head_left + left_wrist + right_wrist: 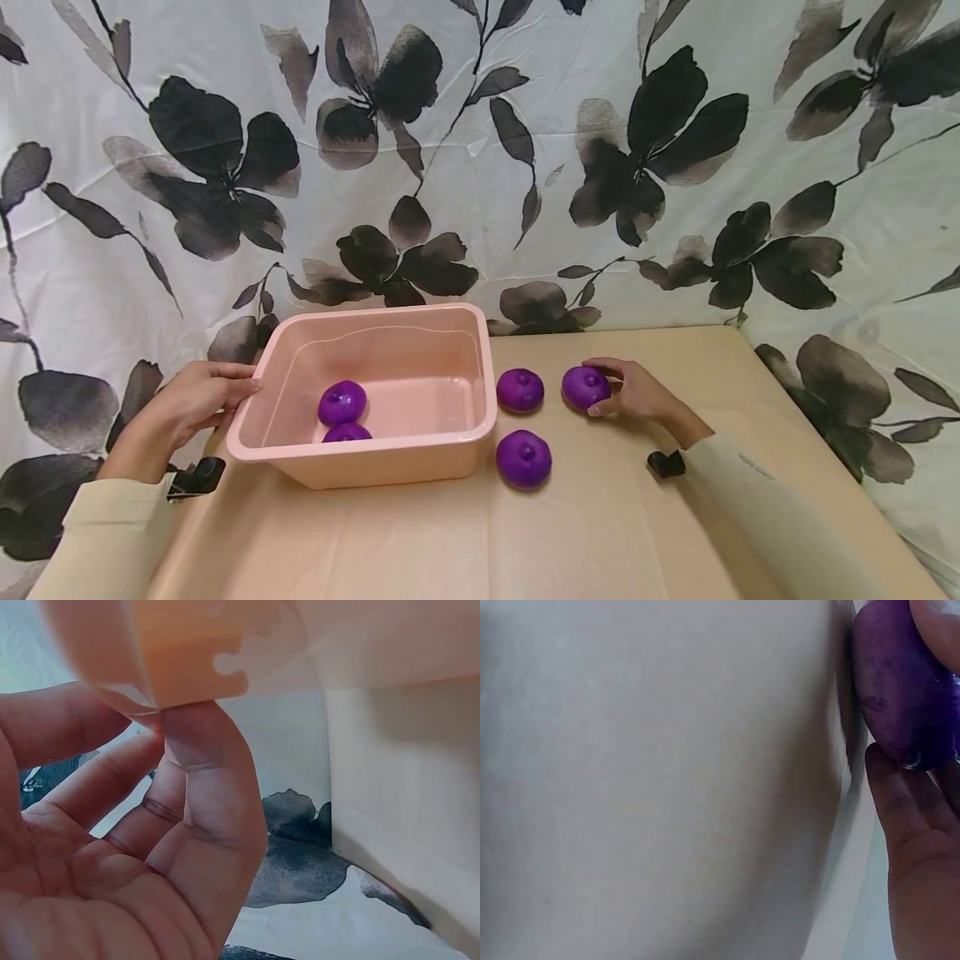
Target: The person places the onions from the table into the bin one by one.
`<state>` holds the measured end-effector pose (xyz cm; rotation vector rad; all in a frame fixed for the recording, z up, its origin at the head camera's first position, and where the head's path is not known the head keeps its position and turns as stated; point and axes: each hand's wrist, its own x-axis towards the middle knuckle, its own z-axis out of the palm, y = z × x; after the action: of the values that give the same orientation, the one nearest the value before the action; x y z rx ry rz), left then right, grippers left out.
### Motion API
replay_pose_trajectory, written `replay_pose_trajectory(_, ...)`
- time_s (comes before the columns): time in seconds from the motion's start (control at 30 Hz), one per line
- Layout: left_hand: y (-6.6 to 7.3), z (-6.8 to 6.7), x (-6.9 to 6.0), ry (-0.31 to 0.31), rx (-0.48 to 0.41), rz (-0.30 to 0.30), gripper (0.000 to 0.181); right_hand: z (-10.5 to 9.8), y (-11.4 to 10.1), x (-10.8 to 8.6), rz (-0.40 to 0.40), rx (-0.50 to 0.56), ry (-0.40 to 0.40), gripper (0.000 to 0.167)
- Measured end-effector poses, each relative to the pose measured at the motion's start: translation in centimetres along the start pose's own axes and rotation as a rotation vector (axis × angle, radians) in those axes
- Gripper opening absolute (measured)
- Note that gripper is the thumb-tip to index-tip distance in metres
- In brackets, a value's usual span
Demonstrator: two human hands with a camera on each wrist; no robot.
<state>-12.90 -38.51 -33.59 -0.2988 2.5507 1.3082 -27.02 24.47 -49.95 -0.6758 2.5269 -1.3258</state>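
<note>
A pink plastic tub (390, 468) stands on the table, and my left hand (193, 404) pinches its left rim between thumb and fingers. In the left wrist view, fingertips (199, 731) are bent against the edge of the tub. Inside the tub lie two glossy purple balls with a small nub on top; one ball (342, 402) shows fully, and the front wall partly hides the other ball (347, 432). My right hand (636, 398) grips another purple ball (584, 388) at the table, thumb and fingers around its right side.
Two more purple balls, a rear one (520, 390) and a front one (523, 459), sit just right of the tub. Tan paper covers the table (570, 542). A white curtain with dark flowers (525, 208) hangs directly behind it.
</note>
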Motion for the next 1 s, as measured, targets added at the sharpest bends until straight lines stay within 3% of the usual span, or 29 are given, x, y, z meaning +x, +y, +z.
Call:
replay_pose_trajectory(0.27, 0.3, 0.4, 0.3, 0.004, 0.013, 0.013, 0.056, -0.1, -0.2, -0.8, 0.091, -0.011, 0.070, 0.085)
replay_pose_trajectory(0.53, 0.6, 0.4, 0.6, 0.011, -0.006, 0.012, 0.057, -1.0, -0.9, -1.1, 0.118, 0.028, 0.082, 0.088)
replay_pose_trajectory(0.73, 0.2, 0.1, 0.2, 0.013, -0.017, -0.006, 0.059, -1.2, -2.3, -1.0, 0.095, 0.026, 0.057, 0.088)
replay_pose_trajectory(1.0, -0.1, 0.2, -0.2, 0.018, -0.024, -0.004, 0.058, -1.4, -4.9, -0.9, 0.001, -0.071, 0.026, 0.087)
